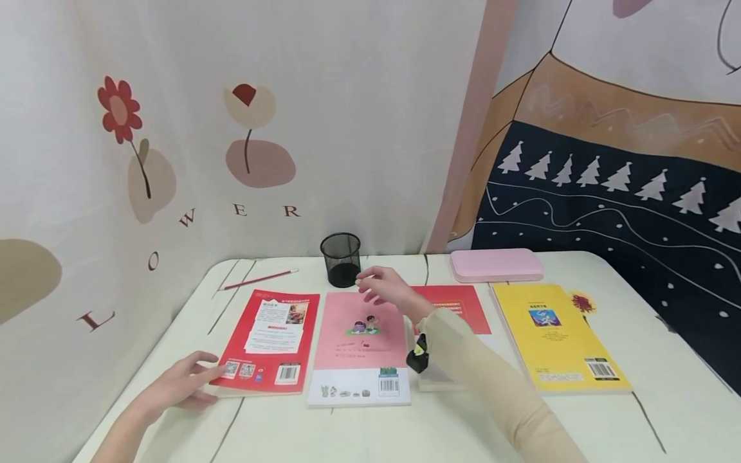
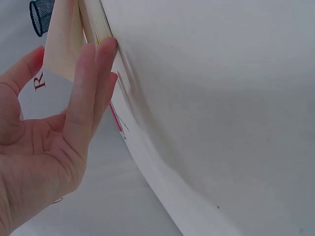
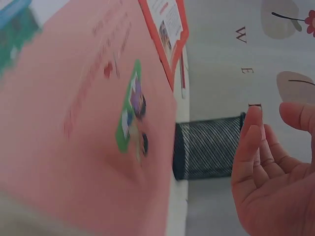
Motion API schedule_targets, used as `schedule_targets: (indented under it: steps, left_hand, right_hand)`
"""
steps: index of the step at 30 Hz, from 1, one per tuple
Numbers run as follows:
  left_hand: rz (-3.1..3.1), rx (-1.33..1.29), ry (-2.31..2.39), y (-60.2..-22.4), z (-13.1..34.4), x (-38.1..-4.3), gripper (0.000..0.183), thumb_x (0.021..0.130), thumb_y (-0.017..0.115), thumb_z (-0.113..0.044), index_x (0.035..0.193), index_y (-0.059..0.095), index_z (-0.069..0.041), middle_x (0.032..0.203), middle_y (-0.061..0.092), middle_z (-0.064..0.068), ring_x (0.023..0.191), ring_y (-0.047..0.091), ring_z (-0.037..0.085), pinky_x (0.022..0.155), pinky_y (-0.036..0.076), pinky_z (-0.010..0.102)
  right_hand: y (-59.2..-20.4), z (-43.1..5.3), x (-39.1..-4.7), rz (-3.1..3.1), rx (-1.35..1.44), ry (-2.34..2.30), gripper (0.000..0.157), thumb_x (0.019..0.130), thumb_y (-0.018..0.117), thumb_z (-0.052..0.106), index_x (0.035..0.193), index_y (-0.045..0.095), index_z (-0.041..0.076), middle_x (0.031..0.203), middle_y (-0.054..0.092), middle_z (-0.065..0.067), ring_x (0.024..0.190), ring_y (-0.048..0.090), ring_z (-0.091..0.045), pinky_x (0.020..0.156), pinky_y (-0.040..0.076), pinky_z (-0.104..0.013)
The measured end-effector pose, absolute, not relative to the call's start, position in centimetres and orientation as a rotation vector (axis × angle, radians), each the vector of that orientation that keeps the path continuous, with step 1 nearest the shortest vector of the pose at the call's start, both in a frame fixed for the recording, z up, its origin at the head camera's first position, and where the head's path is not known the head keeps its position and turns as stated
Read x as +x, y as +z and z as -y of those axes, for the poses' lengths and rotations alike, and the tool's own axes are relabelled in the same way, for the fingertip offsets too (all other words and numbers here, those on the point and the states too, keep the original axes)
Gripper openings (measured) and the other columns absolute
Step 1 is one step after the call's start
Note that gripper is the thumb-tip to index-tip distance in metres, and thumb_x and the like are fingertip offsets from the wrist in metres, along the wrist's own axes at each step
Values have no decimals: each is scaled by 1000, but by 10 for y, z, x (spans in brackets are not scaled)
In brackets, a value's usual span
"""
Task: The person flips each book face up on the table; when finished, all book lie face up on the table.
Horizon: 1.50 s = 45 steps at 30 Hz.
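My left hand (image 1: 184, 383) is at the lower left corner of a red book (image 1: 269, 347), its fingertips touching the page edges and its fingers fairly straight. From the left wrist, the thumb lies apart from the fingers, on the other side of the book's lifted-looking cover (image 2: 61, 49). Over the top of a pink book (image 1: 360, 334) hovers my right hand (image 1: 389, 290), loosely curled and holding nothing. Its fingertips are close to a black mesh pen cup (image 1: 340, 254), which stands upright. The right wrist view also has the mesh cup (image 3: 209, 147) beyond the pink cover (image 3: 88, 137).
A red pencil (image 1: 260, 279) lies at the back left of the white table (image 1: 278, 427). Partly under my right arm is another red-topped book (image 1: 454, 305). To its right lie a yellow book (image 1: 550, 347) and, behind, a pink case (image 1: 496, 265). Patterned curtains border the table.
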<state>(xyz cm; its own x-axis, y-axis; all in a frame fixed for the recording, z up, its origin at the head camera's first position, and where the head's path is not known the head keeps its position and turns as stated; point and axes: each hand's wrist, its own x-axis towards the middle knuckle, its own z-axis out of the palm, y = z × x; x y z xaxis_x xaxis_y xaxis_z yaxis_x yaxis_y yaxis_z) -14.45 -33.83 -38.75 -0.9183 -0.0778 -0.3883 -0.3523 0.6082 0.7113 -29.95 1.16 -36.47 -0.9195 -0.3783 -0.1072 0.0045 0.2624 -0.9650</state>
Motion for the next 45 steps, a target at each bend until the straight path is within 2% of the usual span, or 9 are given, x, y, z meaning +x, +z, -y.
schedule_targets:
  steps: [9, 16, 22, 28, 33, 45]
  left_hand:
    - [-2509, -353, 1248, -391, 340, -145, 73, 79, 65, -35, 121, 28, 10, 95, 52, 15, 72, 61, 25, 64, 52, 34]
    - [-2505, -347, 1253, -393, 341, -143, 73, 78, 64, -36, 122, 28, 9, 93, 52, 12, 71, 61, 24, 64, 51, 34]
    - [-2497, -347, 1264, -395, 341, -141, 73, 79, 64, -35, 122, 27, 10, 94, 52, 12, 72, 61, 25, 65, 51, 34]
    - [-2491, -339, 1302, -394, 340, -140, 70, 79, 65, -30, 123, 28, 10, 94, 54, 12, 74, 62, 26, 66, 51, 36]
    - [-2488, -339, 1331, -395, 339, -140, 71, 78, 67, -27, 123, 26, 10, 93, 54, 12, 75, 62, 27, 67, 51, 36]
    - [-2506, -367, 1306, -399, 338, -141, 66, 74, 71, -21, 120, 34, 9, 92, 54, 11, 72, 60, 24, 67, 51, 35]
  right_hand:
    - [-387, 31, -301, -2073, -312, -1809, 30, 87, 54, 17, 113, 54, 3, 97, 61, -13, 81, 61, -24, 71, 48, -36]
    - [-401, 57, -301, -2065, -266, -1829, 33, 84, 58, 19, 113, 55, 4, 87, 63, -6, 72, 60, -18, 64, 47, -30]
    - [-401, 77, -301, -2067, -156, -1824, 35, 81, 61, 16, 113, 55, 4, 88, 64, -11, 73, 62, -22, 66, 48, -33]
    - [-404, 92, -301, -2118, -103, -1792, 36, 80, 60, 12, 114, 55, 4, 83, 63, -10, 66, 61, -21, 56, 47, -27]
    - [-409, 100, -299, -2195, -58, -1723, 34, 81, 60, 15, 113, 55, 6, 74, 61, -8, 57, 57, -16, 50, 44, -22]
    - [-410, 103, -305, -2319, -110, -1560, 41, 82, 60, 19, 120, 51, 6, 68, 58, -6, 49, 55, -17, 58, 45, -23]
